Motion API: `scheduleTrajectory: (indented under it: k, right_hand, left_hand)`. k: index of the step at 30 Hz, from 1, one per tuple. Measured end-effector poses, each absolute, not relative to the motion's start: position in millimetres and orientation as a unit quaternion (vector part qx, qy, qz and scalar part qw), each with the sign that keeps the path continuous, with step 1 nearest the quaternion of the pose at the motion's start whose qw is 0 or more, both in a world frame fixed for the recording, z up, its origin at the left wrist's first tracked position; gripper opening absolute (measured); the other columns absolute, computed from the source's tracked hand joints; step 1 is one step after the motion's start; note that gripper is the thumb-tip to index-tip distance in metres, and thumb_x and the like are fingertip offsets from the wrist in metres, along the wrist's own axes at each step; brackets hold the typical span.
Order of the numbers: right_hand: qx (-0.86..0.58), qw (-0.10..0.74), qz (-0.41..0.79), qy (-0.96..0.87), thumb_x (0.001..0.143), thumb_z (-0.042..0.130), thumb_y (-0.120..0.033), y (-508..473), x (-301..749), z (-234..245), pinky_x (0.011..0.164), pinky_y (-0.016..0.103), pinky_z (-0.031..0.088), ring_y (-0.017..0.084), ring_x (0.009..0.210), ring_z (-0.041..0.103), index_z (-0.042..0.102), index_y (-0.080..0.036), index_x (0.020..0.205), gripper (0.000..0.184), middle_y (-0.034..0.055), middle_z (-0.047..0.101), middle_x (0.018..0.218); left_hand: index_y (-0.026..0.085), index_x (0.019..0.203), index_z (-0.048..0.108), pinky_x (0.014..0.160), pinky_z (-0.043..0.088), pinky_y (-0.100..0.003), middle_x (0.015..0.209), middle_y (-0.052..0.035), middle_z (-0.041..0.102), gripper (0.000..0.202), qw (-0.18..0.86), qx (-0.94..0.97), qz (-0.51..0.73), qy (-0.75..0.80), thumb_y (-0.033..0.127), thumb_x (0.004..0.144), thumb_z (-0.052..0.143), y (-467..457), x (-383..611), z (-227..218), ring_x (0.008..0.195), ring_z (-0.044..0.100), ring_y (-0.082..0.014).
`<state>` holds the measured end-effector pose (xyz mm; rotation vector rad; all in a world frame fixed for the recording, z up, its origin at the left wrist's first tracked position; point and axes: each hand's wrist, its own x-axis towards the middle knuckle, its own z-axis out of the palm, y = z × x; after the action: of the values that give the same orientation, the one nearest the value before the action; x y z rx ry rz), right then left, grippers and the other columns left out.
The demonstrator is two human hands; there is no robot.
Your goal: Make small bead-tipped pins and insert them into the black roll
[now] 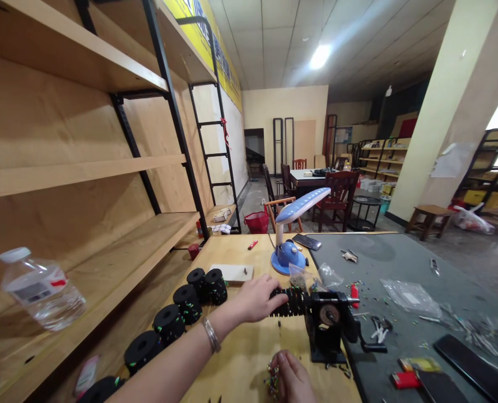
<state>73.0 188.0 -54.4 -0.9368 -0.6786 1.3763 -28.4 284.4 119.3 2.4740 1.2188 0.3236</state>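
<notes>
**Left hand over the black coil, right hand at a bunch of coloured bits**

The left hand [259, 296], a silver bracelet [212, 336] on its wrist, reaches in from the lower left to the centre of the frame. Its fingers lie over the left end of a black coil [294, 302], touching it; whether they clamp it cannot be told, as their undersides are hidden. The coil, flecked with green, sits level against the left side of a black crank winder [324, 322], right of centre. The crank handle [373, 347] points right.

At the bottom centre, the right hand [293, 378] has thumb and forefinger pressed together on a bunch of tiny multicoloured pieces [271, 382], just below the coil and well apart from it.

Black rolls [170, 323] with coloured flecks stand in a line from the lower left toward the centre, along the left edge of the wooden counter [234, 253]. Behind the winder stands a blue desk lamp [289, 257], with a dark phone [307, 242] just beside its base. On the grey surface [383, 263] at right lie a clear plastic bag [412, 296] and a red lighter [405, 380]. A water bottle [42, 291] leans at far left, on the shelf [118, 263].
</notes>
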Motion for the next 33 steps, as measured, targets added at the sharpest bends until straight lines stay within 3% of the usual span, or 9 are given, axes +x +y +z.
scheduleTrajectory:
  k: [5,8,12,17,20,22,25,28,33]
  right_hand:
    - [-0.397,0.612,0.625,-0.277,0.061,0.067,-0.069,202.3,75.2,-56.5,0.033,0.018,0.012,0.005,0.031,0.014,0.053,-0.021,0.058,0.049,-0.0143,0.024,0.033]
    - [-0.395,0.617,0.62,-0.28,0.057,0.068,-0.071,211.5,77.3,-55.6,0.033,0.017,0.005,0.003,0.032,0.006,0.051,-0.021,0.059,0.053,-0.0175,0.014,0.032]
    - [-0.401,0.621,0.608,-0.291,0.061,0.065,-0.07,221.1,77.6,-53.0,0.032,0.016,0.002,0.002,0.032,0.004,0.052,-0.02,0.062,0.051,-0.0178,0.014,0.033]
    - [-0.414,0.615,0.609,-0.283,0.06,0.065,-0.07,228.6,75.7,-55.2,0.031,0.016,0.002,0.002,0.03,0.005,0.052,-0.021,0.062,0.051,-0.0176,0.016,0.03]
    - [-0.407,0.62,0.61,-0.281,0.062,0.066,-0.066,229.6,77.5,-56.2,0.031,0.016,0.004,0.003,0.03,0.007,0.052,-0.021,0.063,0.047,-0.0172,0.018,0.031]
    - [-0.403,0.626,0.606,-0.28,0.064,0.066,-0.063,229.0,78.9,-55.9,0.031,0.016,0.005,0.003,0.031,0.007,0.052,-0.02,0.064,0.045,-0.0171,0.019,0.032]
    - [-0.404,0.627,0.605,-0.279,0.064,0.065,-0.063,228.1,78.5,-54.9,0.031,0.015,0.005,0.003,0.032,0.006,0.051,-0.02,0.064,0.045,-0.0173,0.018,0.032]
    - [-0.405,0.629,0.602,-0.279,0.063,0.065,-0.064,229.0,75.9,-53.8,0.031,0.015,0.004,0.003,0.031,0.006,0.051,-0.021,0.062,0.046,-0.0173,0.017,0.031]
    - [-0.401,0.629,0.602,-0.284,0.062,0.066,-0.066,231.1,76.1,-52.2,0.029,0.015,0.005,0.002,0.03,0.005,0.052,-0.021,0.065,0.047,-0.0176,0.018,0.031]
  left_hand:
    - [0.021,0.092,0.064,0.069,0.045,-0.031,0.086,-0.0055,0.069,0.052,0.267,0.866,0.068,0.417,0.065,0.085,0.038,320.5,-29.7,113.8,0.077,0.062,-0.0221]
    - [0.021,0.089,0.067,0.072,0.045,-0.03,0.088,-0.0044,0.071,0.052,0.309,0.861,0.043,0.401,0.066,0.083,0.042,339.2,-28.8,110.6,0.08,0.063,-0.0218]
    - [0.022,0.092,0.07,0.081,0.045,-0.033,0.096,-0.0044,0.072,0.046,0.346,0.858,0.033,0.377,0.062,0.082,0.049,353.4,-24.9,106.6,0.091,0.063,-0.0241]
    - [0.017,0.095,0.066,0.07,0.046,-0.029,0.085,-0.0035,0.068,0.046,0.357,0.862,0.082,0.351,0.058,0.084,0.048,350.6,-24.9,102.1,0.078,0.06,-0.0193]
    - [0.017,0.09,0.064,0.06,0.043,-0.025,0.076,-0.0007,0.065,0.047,0.338,0.872,0.108,0.338,0.06,0.07,0.065,336.9,-28.5,110.4,0.07,0.057,-0.0172]
    - [0.019,0.086,0.065,0.057,0.041,-0.026,0.073,-0.0009,0.064,0.051,0.272,0.897,0.108,0.332,0.06,0.057,0.075,323.5,-30.1,120.3,0.067,0.057,-0.0189]
    - [0.019,0.085,0.066,0.06,0.042,-0.03,0.079,-0.0075,0.067,0.04,0.165,0.914,0.086,0.362,0.058,0.072,0.064,303.0,-29.2,132.1,0.073,0.061,-0.0257]
    - [0.019,0.085,0.066,0.062,0.044,-0.033,0.081,-0.0111,0.069,0.035,0.164,0.904,0.067,0.388,0.049,0.085,0.048,290.8,-26.2,132.7,0.076,0.064,-0.0276]
    - [0.017,0.079,0.067,0.068,0.046,-0.036,0.078,-0.0127,0.07,0.056,0.179,0.899,0.075,0.393,0.053,0.092,0.026,299.4,-22.2,121.4,0.076,0.065,-0.0278]
